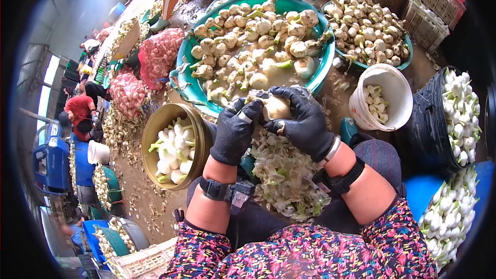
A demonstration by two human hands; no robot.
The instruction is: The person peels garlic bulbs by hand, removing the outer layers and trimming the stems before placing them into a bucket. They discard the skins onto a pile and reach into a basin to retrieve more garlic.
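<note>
My left hand point(231, 132), in a black glove with a pale band around a finger, is closed on one side of a garlic bulb point(276, 108). From the other side my right hand point(308, 125), gloved the same way, grips the bulb with thumb and curled fingers. The bulb has brownish, partly loose skin, and the fingers hide some of it. Below the hands, a heap of papery garlic peels point(284, 178) lies between my legs. Just beyond them stands a green tub point(329, 70) of unpeeled bulbs in murky water.
A yellowish bucket point(150, 168) of peeled white garlic stands left; a white bucket point(356, 104) with some bulbs stands right. A black tub point(431, 119) of peeled garlic is farther right. Red mesh sacks point(160, 58) lie back left. Another person point(81, 111) in red sits far left.
</note>
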